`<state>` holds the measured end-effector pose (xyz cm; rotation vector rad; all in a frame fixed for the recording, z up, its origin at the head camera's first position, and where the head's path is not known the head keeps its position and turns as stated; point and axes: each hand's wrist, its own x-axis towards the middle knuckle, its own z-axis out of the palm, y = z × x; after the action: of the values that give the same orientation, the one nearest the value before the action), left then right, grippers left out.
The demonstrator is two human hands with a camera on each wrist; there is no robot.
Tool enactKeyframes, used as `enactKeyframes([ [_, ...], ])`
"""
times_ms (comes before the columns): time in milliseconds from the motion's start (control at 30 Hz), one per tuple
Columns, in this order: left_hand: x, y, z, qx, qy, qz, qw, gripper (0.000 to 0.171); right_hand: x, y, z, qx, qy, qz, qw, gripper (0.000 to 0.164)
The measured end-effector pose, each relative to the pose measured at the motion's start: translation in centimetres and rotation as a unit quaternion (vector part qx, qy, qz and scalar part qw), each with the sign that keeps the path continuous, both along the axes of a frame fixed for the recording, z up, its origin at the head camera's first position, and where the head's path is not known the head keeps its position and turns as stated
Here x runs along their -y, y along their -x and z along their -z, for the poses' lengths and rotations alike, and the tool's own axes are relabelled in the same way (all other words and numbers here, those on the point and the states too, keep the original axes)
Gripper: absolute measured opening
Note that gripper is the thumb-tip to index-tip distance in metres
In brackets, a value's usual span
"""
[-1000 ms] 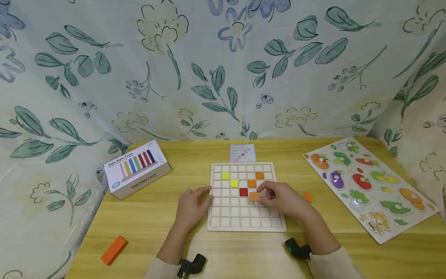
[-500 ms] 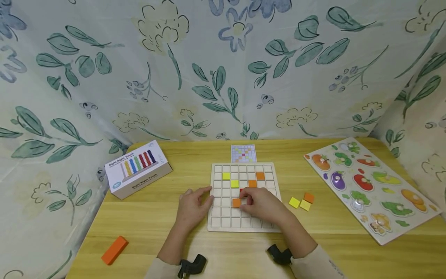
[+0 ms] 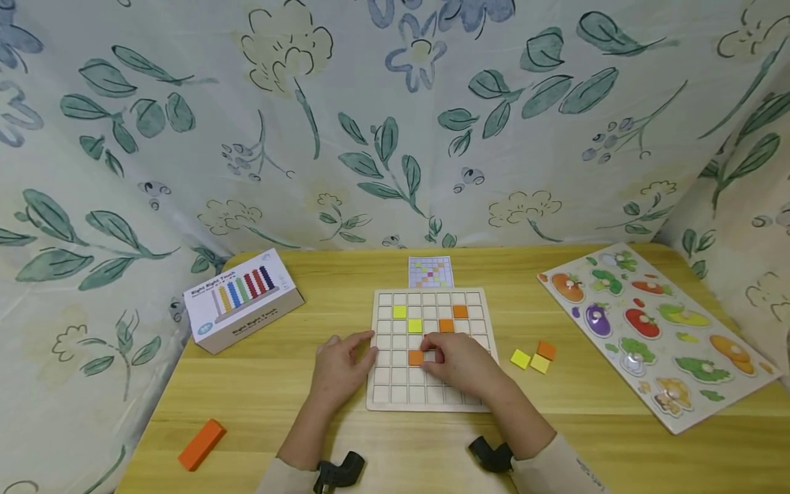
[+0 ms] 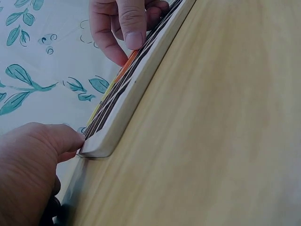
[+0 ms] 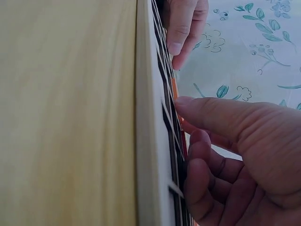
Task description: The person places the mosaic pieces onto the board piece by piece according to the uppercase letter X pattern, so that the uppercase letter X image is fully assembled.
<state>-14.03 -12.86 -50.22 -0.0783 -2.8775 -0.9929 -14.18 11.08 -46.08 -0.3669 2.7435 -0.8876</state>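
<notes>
My right hand (image 3: 461,362) pinches an orange square tile (image 3: 416,358) between thumb and fingertips, down at a square of the wooden grid board (image 3: 426,403). In the right wrist view the thumb rests at the edge of this orange tile (image 5: 174,88). Most of a red tile (image 5: 184,143) is covered by that hand in the head view. Yellow tiles (image 3: 400,311) and darker orange tiles (image 3: 460,311) sit in squares farther up the board. At the board's left edge, my left hand (image 3: 341,363) touches it with thumb and extended index finger.
Right of the board lie loose yellow tiles (image 3: 520,359) and an orange tile (image 3: 546,350). A small pattern card (image 3: 430,272) is behind it. A vegetable puzzle board (image 3: 654,336), a toy box (image 3: 243,300) and an orange block (image 3: 202,444) lie around the table.
My right hand has carried the orange tile leftward across the board to a square below and left of the red one, uncovering loose yellow tiles. The left hand has stayed put.
</notes>
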Motion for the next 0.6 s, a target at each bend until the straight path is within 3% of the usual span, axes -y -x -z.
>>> enactKeyframes([
  [233, 0.0, 0.0, 0.0, -0.006, -0.002, 0.002, 1.0000, 0.032, -0.7, 0.0, -0.3, 0.008, 0.014, -0.002, 1.000, 0.019],
  [600, 0.0, 0.0, 0.0, -0.007, -0.002, 0.002, 1.0000, 0.032, -5.1, 0.8, -1.0, 0.037, 0.026, 0.056, 0.997, 0.023],
])
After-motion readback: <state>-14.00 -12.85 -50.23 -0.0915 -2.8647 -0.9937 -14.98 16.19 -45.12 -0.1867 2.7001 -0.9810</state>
